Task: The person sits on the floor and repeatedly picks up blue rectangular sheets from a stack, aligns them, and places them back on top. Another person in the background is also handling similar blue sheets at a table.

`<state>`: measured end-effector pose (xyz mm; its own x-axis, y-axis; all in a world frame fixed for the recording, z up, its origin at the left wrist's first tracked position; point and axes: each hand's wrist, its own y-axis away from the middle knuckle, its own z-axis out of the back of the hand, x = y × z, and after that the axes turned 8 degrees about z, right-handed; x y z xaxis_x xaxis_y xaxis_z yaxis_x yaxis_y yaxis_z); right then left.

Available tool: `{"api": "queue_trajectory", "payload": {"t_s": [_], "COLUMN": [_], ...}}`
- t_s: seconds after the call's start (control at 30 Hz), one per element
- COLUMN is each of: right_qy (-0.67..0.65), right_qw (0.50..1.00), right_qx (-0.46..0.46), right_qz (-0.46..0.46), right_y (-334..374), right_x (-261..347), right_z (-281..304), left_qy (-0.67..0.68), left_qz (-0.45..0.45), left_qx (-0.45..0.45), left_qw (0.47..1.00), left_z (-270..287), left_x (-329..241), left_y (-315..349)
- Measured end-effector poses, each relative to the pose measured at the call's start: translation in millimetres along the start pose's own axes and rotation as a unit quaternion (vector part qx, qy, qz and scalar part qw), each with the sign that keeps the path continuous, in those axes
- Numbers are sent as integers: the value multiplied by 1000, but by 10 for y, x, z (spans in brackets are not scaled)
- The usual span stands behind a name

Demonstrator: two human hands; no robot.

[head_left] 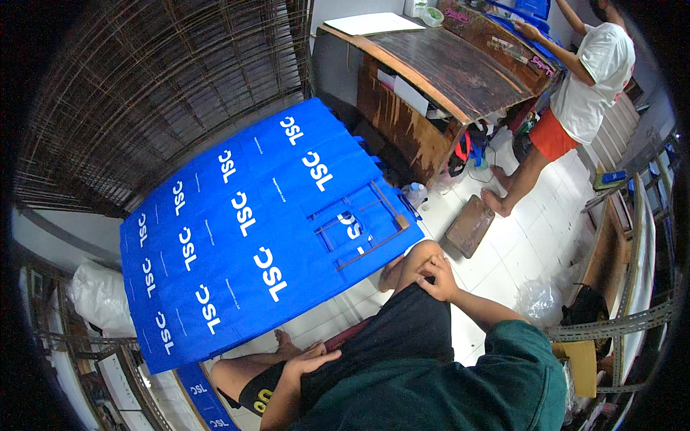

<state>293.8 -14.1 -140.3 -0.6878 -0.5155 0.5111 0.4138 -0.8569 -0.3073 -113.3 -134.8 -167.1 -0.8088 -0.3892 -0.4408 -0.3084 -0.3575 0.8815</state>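
A large blue fabric sheet [215, 194] with rows of white printed lettering covers the table in front of me. On its right part lies a thin rectangular frame [399, 224] with blue fabric showing through it. My left hand [313, 361] rests on my left thigh, fingers stretched out and holding no object. At my right knee, my right hand [435, 279] has its fingers bent in at the hem of my black shorts [388, 316] and seems to pinch the cloth. Neither hand touches the blue sheet or the frame.
Metal racks [180, 72] stand behind the table. Further right is a dark wooden workbench [445, 61], where another person [604, 65] handles blue material. A wooden block [471, 226] sits on the tiled floor. White plastic bags [104, 298] lie at left; metal shelving [618, 323] stands at right.
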Motion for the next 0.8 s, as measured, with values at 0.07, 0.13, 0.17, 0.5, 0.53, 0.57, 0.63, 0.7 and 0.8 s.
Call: {"api": "queue_trajectory", "payload": {"t_s": [0.07,0.13,0.17,0.5,0.53,0.57,0.63,0.7,0.8], "right_qy": [0,8,-47,-14,-45,-79,-76,-294,-471], "right_qw": [1000,1000,998,936,924,911,889,815,710], "right_qx": [-3,-6,-32,-345,-375,-402,-451,-495,-512], "right_qz": [4,13,-21,64,55,46,28,-67,-111], "right_y": [2,-19,-66,-1619,-1791,-1959,-2253,-2440,-2686], "right_x": [1,32,35,-188,-346,-532,-837,-1199,-1483], "right_z": [17,70,90,1552,1727,1893,2292,2647,2870], "left_qy": [18,13,-25,323,331,284,187,168,153], "left_qz": [-4,21,4,-72,-78,-59,-18,-31,-32], "left_qx": [33,75,64,-96,-123,-163,-238,-251,-270], "left_qw": [999,997,998,939,932,943,953,953,950], "left_z": [24,72,68,-26,-45,-64,-128,-124,-146], "left_x": [80,134,259,337,317,281,174,-82,-125], "left_y": [-48,-68,-162,-123,-132,-132,-118,28,88]}}
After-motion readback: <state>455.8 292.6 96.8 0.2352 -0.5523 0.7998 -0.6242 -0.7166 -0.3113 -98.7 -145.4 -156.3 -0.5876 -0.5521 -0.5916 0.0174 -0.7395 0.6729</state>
